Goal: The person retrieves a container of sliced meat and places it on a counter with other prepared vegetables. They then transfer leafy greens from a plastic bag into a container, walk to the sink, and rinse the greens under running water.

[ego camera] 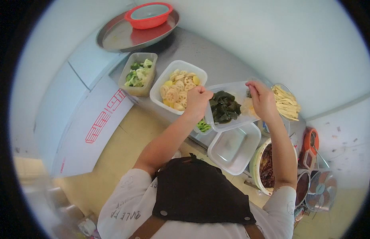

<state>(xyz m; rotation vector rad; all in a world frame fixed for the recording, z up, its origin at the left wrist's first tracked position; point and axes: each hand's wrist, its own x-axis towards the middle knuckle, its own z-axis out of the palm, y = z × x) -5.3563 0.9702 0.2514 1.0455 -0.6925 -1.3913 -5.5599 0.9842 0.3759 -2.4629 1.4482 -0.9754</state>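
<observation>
My left hand (198, 101) is closed on the left rim of a translucent plastic container (231, 88) that holds dark green seaweed pieces (224, 109). At the container's far right corner is my right hand (261, 100), its fingers pinched on the rim or on thin clear plastic there; which of these I cannot tell. A white tub of sliced lotus root and yellow slices (172, 95) stands just left of my left hand. Below the seaweed container lies a bare white plastic tub (235, 148). Green beans (203, 126) show partly under my left wrist.
Broccoli fills a plastic box (138, 73) at the left. Behind it, a red basin (149, 21) rests on a round metal tray (113, 37). Yellowish strips (285, 101) stand at the right, near a bucket of dark red food (267, 167), an orange-handled tool (311, 139) and a fan (320, 188).
</observation>
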